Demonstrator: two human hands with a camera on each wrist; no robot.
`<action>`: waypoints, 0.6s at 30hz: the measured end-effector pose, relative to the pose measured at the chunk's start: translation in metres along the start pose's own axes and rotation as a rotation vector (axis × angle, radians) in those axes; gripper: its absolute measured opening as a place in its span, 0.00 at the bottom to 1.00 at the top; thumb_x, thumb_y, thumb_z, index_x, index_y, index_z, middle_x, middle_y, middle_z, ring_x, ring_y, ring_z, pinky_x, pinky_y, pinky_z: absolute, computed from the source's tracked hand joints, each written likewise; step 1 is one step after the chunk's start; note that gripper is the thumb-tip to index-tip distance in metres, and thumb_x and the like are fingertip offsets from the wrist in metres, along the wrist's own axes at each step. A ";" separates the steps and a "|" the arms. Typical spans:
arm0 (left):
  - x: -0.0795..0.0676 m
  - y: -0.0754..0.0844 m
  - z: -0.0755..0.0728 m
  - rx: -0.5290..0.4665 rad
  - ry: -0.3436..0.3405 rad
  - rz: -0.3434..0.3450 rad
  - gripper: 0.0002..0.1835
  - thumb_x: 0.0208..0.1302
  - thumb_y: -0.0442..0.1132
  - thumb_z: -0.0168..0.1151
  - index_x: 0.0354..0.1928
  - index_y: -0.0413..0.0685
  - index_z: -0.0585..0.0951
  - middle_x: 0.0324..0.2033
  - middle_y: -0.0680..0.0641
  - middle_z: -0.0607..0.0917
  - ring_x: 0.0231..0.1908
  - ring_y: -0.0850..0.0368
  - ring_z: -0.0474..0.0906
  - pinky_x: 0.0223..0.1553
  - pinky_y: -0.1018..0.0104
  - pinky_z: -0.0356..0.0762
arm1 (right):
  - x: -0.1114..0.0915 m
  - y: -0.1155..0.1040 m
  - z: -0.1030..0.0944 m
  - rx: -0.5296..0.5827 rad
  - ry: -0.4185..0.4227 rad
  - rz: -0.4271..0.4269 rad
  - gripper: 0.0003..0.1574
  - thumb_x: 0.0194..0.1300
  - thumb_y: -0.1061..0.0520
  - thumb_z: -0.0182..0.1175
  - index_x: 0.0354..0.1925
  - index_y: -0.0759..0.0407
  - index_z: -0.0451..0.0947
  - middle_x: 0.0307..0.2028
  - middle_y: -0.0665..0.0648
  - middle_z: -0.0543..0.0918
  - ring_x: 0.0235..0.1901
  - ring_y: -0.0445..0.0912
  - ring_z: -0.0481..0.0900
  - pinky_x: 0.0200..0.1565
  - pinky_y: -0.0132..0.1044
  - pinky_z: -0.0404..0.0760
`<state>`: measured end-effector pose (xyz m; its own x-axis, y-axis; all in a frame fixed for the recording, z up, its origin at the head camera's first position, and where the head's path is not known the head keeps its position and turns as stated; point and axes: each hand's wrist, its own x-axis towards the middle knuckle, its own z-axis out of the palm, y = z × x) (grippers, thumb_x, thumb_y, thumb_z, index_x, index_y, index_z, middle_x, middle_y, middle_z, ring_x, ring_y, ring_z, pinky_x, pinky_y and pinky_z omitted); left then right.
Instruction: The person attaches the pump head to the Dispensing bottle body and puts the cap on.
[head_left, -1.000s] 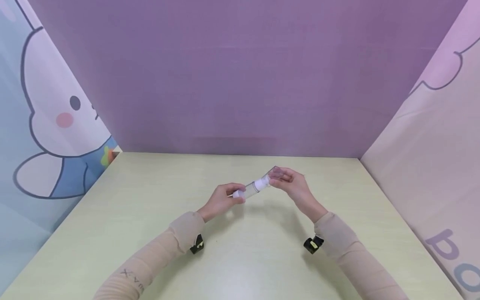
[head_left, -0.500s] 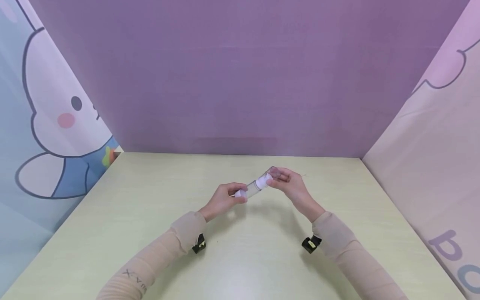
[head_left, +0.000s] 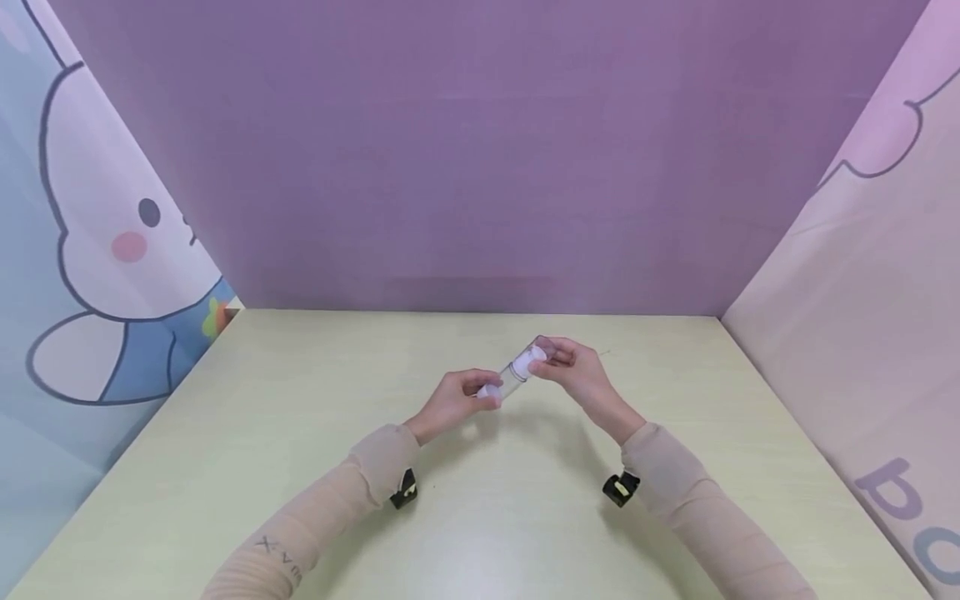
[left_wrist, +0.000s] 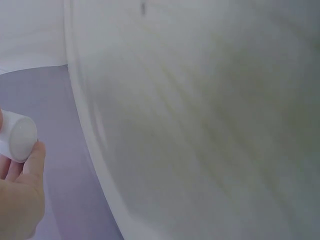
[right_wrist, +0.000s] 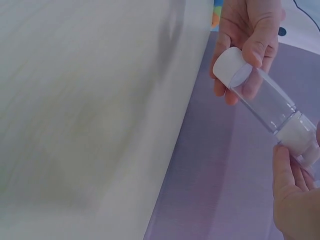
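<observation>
Between my hands, raised over the table, is a clear pump bottle (head_left: 511, 381) with white ends. It slants up from my left hand to my right. My left hand (head_left: 447, 406) pinches its white base (right_wrist: 230, 66) between thumb and fingers. Around the white pump end (right_wrist: 295, 134), my right hand (head_left: 587, 382) grips with thumb and fingers, and a clear cap covers that end. The transparent barrel (right_wrist: 267, 100) looks empty in the right wrist view. Only the flat white bottom (left_wrist: 24, 139) and part of the left hand show in the left wrist view.
The pale wooden table (head_left: 300, 358) lies below both hands. A purple panel (head_left: 480, 167) rises along its back edge. Printed cloths stand at either side, a cartoon figure (head_left: 135, 200) on the left one. Black wrist cameras (head_left: 622, 488) hang below both sleeves.
My left hand has shifted slightly right, and the right hand slightly left. The bottle now slants a little more steeply between them. Both hands have kept their hold.
</observation>
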<state>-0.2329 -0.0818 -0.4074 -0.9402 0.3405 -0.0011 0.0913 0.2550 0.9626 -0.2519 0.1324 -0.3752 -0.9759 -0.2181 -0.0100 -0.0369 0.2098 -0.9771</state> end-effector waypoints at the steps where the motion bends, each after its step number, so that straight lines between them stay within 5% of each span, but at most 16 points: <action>1: 0.000 -0.001 0.000 0.001 -0.001 0.006 0.20 0.56 0.32 0.62 0.52 0.37 0.76 0.53 0.38 0.77 0.53 0.45 0.75 0.50 0.63 0.77 | 0.000 0.000 0.000 -0.003 -0.004 0.004 0.34 0.55 0.55 0.65 0.59 0.60 0.69 0.52 0.62 0.78 0.48 0.44 0.79 0.54 0.40 0.75; 9: 0.018 -0.022 0.004 -0.003 0.003 0.003 0.20 0.54 0.33 0.65 0.51 0.42 0.78 0.52 0.41 0.78 0.53 0.48 0.75 0.50 0.63 0.77 | 0.000 -0.001 0.001 -0.038 -0.005 -0.004 0.32 0.56 0.58 0.64 0.58 0.62 0.69 0.51 0.64 0.79 0.48 0.46 0.79 0.52 0.40 0.77; 18: 0.018 -0.021 0.007 0.094 0.005 0.014 0.22 0.54 0.38 0.66 0.52 0.40 0.77 0.49 0.42 0.81 0.50 0.50 0.78 0.49 0.64 0.77 | 0.000 -0.001 0.004 -0.085 -0.019 -0.039 0.31 0.57 0.59 0.64 0.58 0.64 0.69 0.50 0.66 0.79 0.48 0.50 0.79 0.50 0.39 0.78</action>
<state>-0.2496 -0.0748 -0.4296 -0.9404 0.3397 0.0135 0.1342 0.3346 0.9328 -0.2511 0.1287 -0.3752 -0.9692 -0.2451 0.0226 -0.0933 0.2810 -0.9552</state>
